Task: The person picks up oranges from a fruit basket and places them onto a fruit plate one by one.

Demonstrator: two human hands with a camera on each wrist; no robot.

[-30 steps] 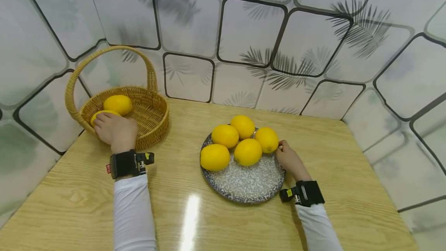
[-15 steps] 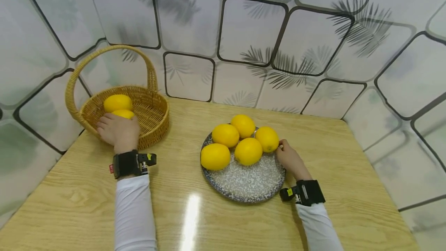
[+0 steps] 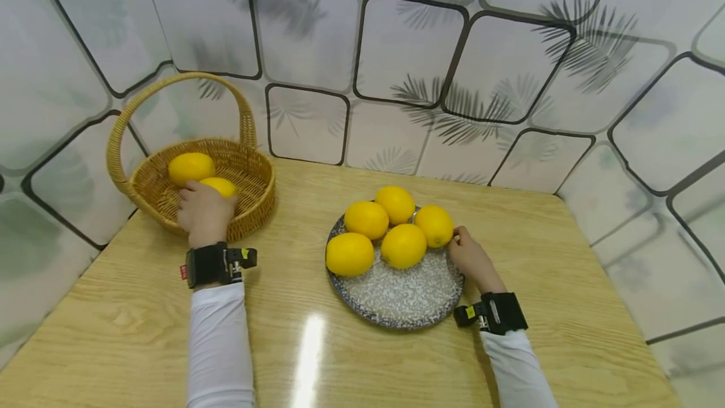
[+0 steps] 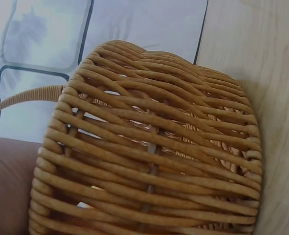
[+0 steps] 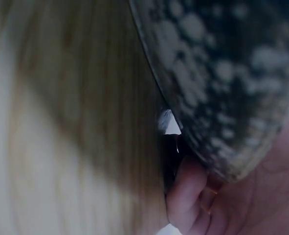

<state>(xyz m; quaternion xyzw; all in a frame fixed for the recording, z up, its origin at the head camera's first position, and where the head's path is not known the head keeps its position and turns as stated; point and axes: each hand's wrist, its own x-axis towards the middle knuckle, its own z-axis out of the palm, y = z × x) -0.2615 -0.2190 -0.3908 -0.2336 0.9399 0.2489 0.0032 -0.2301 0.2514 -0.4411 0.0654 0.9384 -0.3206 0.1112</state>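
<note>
My left hand (image 3: 205, 211) reaches over the near rim of a wicker basket (image 3: 262, 203) and grips a yellow lemon (image 3: 223, 187) inside it. A second lemon (image 3: 191, 169) lies just behind, against the basket's left part. The left wrist view is filled by the woven basket side (image 4: 154, 132), which hides the fingers. At the right edge of a speckled grey plate (image 3: 402, 301), my right hand (image 3: 474, 260) holds the rim. In the right wrist view its fingers (image 5: 188, 188) curl beneath the plate's edge. Several lemons (image 3: 403, 246) sit on the plate's back half.
A tall arched handle (image 3: 118, 137) rises over the basket. Behind the wooden table (image 3: 294, 276) stands a wall (image 3: 308, 124) with a stone-and-leaf pattern, meeting side walls at both corners. Each wrist carries a black strap (image 3: 503, 313) with a small camera.
The left hand has shifted right inside the basket, and its lemon has moved right with it, toward the basket's middle. The right hand, plate and its lemons stay where they were.
</note>
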